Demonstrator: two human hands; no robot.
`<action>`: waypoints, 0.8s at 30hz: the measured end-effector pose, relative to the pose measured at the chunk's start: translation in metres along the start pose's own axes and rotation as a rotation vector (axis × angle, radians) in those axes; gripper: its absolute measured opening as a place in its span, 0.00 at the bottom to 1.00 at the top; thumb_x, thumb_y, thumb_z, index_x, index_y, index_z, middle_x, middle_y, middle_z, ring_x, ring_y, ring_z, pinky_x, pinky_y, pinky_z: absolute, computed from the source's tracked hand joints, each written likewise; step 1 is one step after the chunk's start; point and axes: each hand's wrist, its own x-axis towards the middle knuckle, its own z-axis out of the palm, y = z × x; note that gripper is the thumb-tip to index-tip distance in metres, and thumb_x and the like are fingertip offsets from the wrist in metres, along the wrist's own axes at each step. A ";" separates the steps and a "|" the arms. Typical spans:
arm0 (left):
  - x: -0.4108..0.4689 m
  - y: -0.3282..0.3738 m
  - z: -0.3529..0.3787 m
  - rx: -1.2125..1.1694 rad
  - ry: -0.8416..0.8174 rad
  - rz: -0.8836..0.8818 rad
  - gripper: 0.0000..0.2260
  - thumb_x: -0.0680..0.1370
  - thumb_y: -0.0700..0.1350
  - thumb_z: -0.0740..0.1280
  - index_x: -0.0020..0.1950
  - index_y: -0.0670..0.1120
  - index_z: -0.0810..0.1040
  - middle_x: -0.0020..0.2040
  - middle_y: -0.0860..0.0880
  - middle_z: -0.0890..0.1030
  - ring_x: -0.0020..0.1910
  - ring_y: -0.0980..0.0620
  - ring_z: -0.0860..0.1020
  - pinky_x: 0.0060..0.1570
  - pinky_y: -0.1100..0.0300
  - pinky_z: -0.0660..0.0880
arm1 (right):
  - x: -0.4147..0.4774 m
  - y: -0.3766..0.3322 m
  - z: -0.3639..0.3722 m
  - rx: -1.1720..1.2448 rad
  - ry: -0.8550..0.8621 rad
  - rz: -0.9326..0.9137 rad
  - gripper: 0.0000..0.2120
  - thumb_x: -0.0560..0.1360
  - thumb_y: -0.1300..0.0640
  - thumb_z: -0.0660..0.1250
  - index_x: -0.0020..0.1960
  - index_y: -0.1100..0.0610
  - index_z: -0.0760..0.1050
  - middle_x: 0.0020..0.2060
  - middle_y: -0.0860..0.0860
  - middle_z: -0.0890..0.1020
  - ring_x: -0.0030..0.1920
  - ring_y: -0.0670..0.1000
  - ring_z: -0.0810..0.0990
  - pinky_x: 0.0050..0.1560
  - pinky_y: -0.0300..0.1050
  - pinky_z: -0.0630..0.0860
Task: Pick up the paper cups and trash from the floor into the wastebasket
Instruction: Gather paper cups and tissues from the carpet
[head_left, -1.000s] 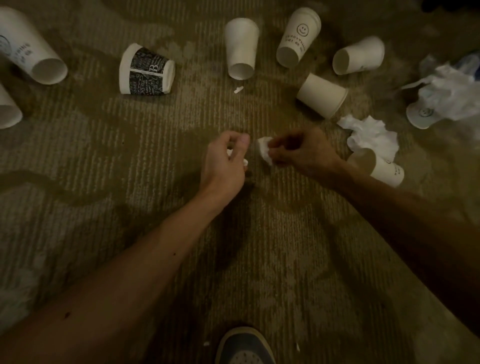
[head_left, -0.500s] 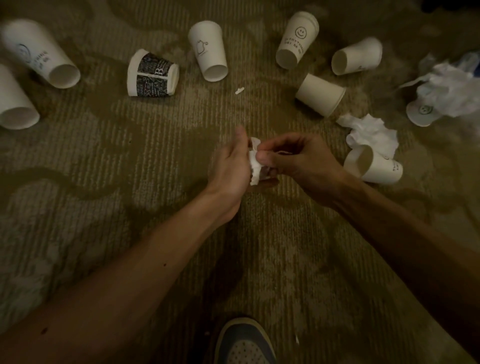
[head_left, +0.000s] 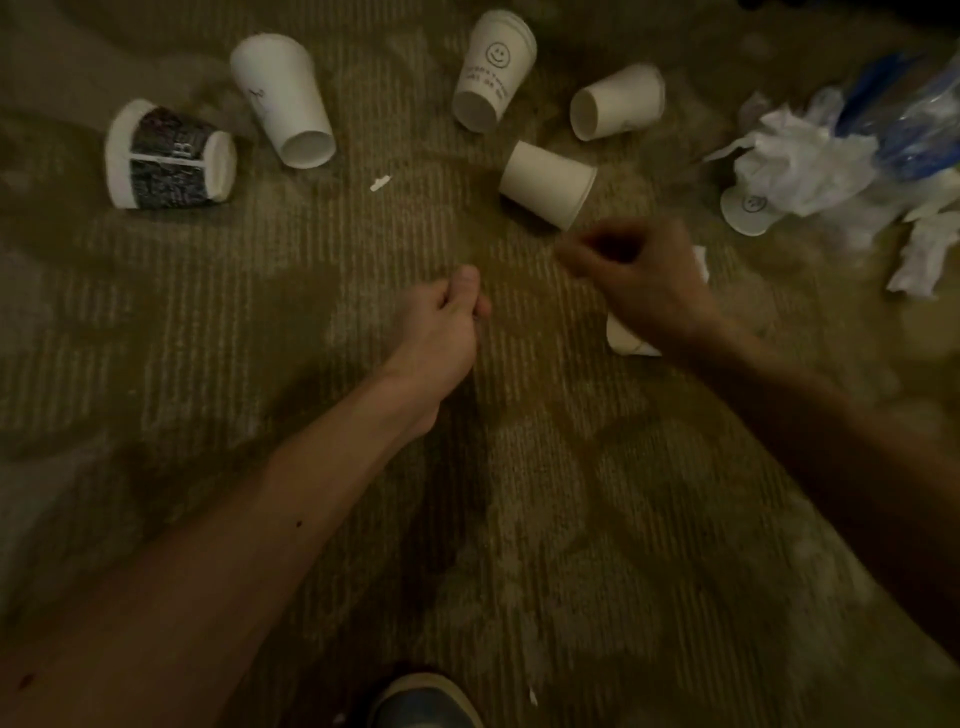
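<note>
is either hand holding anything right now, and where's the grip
It cannot be told. The left hand is curled into a fist and the right hand has its fingers curled too, but nothing shows inside either.

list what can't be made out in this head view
Head view:
Left hand: curled fingers hide whatever is inside its grip.
Right hand: motion blur; grip contents unclear.
Cup under the right wrist: mostly covered by it.
Blue plastic: blurred, cut off by the right edge.
Shoe: cut off by the bottom edge.
</note>
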 end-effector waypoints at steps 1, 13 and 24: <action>0.003 0.000 0.003 0.006 -0.006 -0.008 0.20 0.83 0.58 0.56 0.36 0.51 0.75 0.23 0.58 0.69 0.22 0.60 0.67 0.24 0.62 0.62 | 0.011 0.009 -0.012 -0.090 0.102 0.028 0.04 0.77 0.49 0.67 0.51 0.47 0.79 0.46 0.42 0.82 0.46 0.40 0.81 0.45 0.36 0.79; 0.016 -0.003 0.008 -0.035 -0.095 -0.041 0.19 0.84 0.56 0.56 0.38 0.50 0.74 0.22 0.58 0.69 0.20 0.61 0.67 0.19 0.68 0.62 | 0.079 0.084 -0.035 -0.269 -0.044 0.493 0.26 0.71 0.47 0.75 0.65 0.53 0.74 0.61 0.56 0.77 0.55 0.52 0.77 0.39 0.43 0.73; 0.007 0.011 0.003 0.006 -0.030 -0.089 0.18 0.83 0.60 0.55 0.43 0.52 0.77 0.37 0.53 0.76 0.29 0.61 0.75 0.24 0.67 0.69 | 0.059 0.026 -0.011 -0.380 -0.139 0.019 0.11 0.75 0.53 0.72 0.56 0.53 0.81 0.44 0.47 0.81 0.39 0.38 0.77 0.31 0.25 0.70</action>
